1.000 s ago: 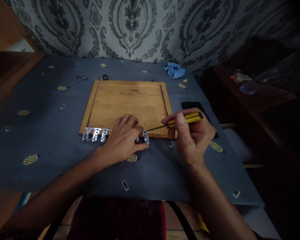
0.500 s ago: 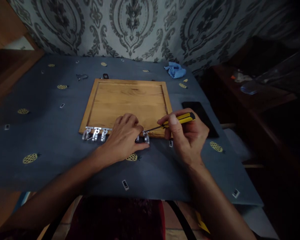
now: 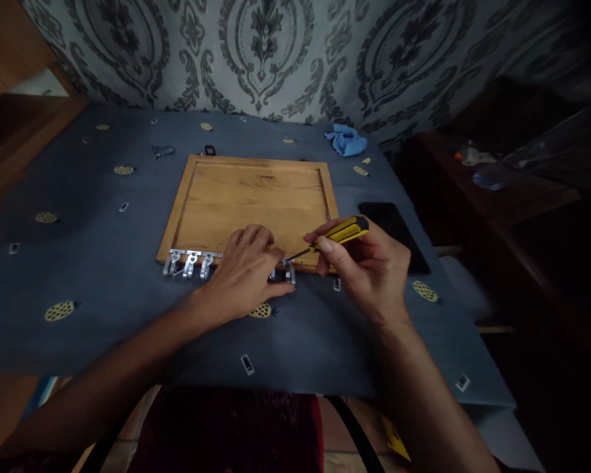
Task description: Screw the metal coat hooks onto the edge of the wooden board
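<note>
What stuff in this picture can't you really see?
All head view:
- Middle of the silver metal hook strip on the near edge of the wooden board: covered by the left hand.
- Tip of the yellow-and-black screwdriver in the right hand: too small and dim to see what it touches.
- Black flat slab: too dark to identify.
- Things on the dark side table: blurred, in shadow.

The left hand hides the middle of the hook rail; the screwdriver tip is too small to make out.
</note>
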The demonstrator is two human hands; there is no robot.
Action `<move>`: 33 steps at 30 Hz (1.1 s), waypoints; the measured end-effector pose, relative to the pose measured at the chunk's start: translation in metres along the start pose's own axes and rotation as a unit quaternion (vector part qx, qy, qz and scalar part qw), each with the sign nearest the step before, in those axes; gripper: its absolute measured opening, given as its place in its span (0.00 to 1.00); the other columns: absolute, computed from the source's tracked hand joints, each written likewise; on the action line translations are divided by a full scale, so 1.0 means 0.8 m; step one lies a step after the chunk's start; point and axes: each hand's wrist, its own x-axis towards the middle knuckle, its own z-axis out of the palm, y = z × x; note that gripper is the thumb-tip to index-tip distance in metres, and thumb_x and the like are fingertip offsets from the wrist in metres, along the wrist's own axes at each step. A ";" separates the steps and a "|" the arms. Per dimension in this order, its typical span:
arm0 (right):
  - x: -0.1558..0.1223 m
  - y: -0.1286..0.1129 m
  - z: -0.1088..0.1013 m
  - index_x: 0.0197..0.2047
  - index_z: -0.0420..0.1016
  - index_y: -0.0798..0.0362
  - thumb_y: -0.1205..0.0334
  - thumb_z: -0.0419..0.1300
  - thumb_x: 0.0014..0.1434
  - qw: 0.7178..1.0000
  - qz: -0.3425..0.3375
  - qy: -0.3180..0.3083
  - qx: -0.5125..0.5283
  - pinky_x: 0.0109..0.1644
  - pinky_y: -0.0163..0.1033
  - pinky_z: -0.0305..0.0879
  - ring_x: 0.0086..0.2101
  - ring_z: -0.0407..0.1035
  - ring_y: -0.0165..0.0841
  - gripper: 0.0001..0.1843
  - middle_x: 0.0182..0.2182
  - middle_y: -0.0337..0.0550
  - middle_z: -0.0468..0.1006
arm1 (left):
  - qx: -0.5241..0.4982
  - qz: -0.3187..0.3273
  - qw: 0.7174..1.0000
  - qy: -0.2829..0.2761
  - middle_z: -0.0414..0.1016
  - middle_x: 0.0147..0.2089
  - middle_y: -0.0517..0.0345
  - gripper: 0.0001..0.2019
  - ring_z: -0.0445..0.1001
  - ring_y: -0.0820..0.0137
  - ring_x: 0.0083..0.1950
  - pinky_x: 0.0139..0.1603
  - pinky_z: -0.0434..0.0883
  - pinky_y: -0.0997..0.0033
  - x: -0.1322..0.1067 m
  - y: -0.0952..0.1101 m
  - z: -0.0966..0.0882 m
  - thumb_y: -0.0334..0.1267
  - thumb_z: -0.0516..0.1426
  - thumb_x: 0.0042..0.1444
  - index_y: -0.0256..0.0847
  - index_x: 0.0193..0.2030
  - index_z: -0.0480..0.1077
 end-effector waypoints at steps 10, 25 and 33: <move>-0.009 0.004 0.022 0.32 0.73 0.49 0.58 0.69 0.58 0.994 -0.031 0.087 -0.059 0.23 0.34 0.64 0.21 0.66 0.25 0.09 0.26 0.33 0.74 | 0.004 -0.003 1.000 -0.016 0.69 0.49 0.47 0.21 0.65 0.52 0.56 0.58 0.65 0.49 0.000 0.002 -0.004 0.49 0.66 0.57 0.37 0.51 0.75; -0.013 0.002 0.015 0.36 0.74 0.50 0.54 0.64 0.64 0.987 -0.047 0.152 -0.002 0.21 0.35 0.62 0.18 0.66 0.25 0.10 0.29 0.36 0.78 | 0.012 -0.001 1.000 -0.008 0.70 0.50 0.46 0.20 0.65 0.52 0.57 0.58 0.65 0.51 0.000 0.000 -0.002 0.51 0.67 0.56 0.36 0.46 0.76; -0.013 0.009 0.014 0.37 0.74 0.50 0.54 0.64 0.64 0.990 -0.040 0.132 -0.024 0.24 0.35 0.64 0.21 0.67 0.25 0.09 0.30 0.37 0.79 | 0.011 -0.001 1.000 -0.009 0.70 0.51 0.46 0.20 0.65 0.52 0.57 0.58 0.65 0.50 0.000 0.000 -0.002 0.52 0.66 0.56 0.36 0.46 0.76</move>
